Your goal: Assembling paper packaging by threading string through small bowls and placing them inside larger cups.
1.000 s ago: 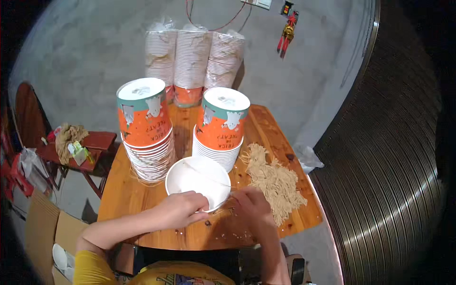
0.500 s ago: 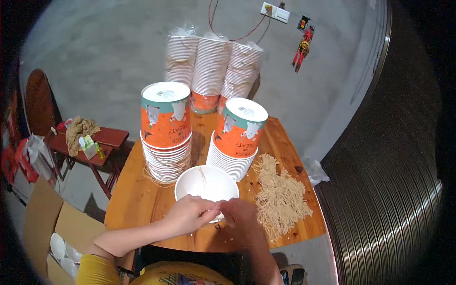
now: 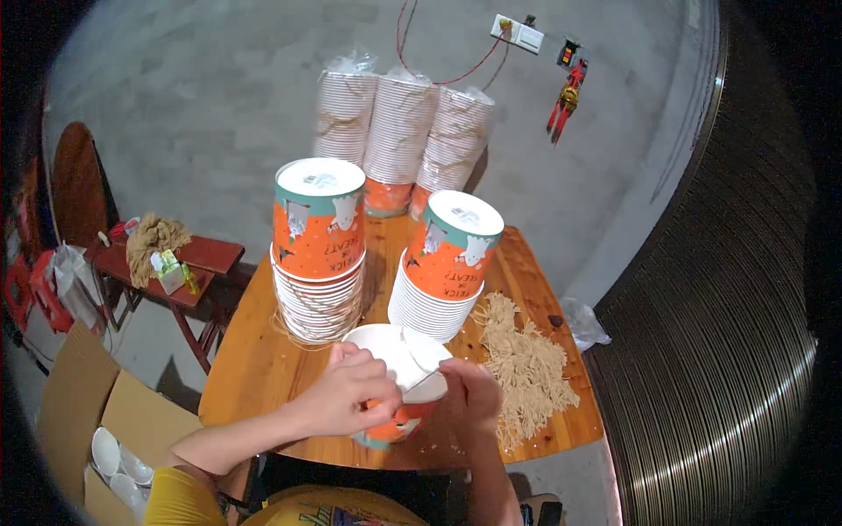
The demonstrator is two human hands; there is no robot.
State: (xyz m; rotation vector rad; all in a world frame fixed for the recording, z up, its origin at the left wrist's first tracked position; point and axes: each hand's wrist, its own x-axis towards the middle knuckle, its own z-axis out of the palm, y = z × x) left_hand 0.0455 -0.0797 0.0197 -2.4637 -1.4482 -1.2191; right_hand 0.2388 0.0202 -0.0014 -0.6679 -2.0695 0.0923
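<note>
A round paper bucket point(image 3: 423, 407), white inside with an orange and teal outside, stands at the table's near edge, its mouth up and tilted. A thin cord point(image 3: 409, 344) hangs against its inner far wall, and a stretch of cord runs across the mouth between my hands. At the near left rim, my left hand point(image 3: 355, 394) is closed with curled fingers, apparently on that cord. My right hand point(image 3: 472, 396) pinches the cord at the right rim. Beyond the bucket stand two upturned bucket stacks, a left one point(image 3: 318, 230) with cord loops around it and a right one point(image 3: 447, 254).
Beige cords point(image 3: 531, 373) lie heaped on the wooden table point(image 3: 254, 377) at right. Plastic-wrapped bucket stacks point(image 3: 399, 123) stand at the back. On the left are a red bench point(image 3: 210, 254) and a cardboard box point(image 3: 140, 399) with white bowl-shaped pieces. A ribbed shutter point(image 3: 702, 351) rises at right.
My hands have moved apart from their meeting point at the near rim, the right one to the right rim. The bucket has tipped so its orange side shows. The view shifted slightly.
</note>
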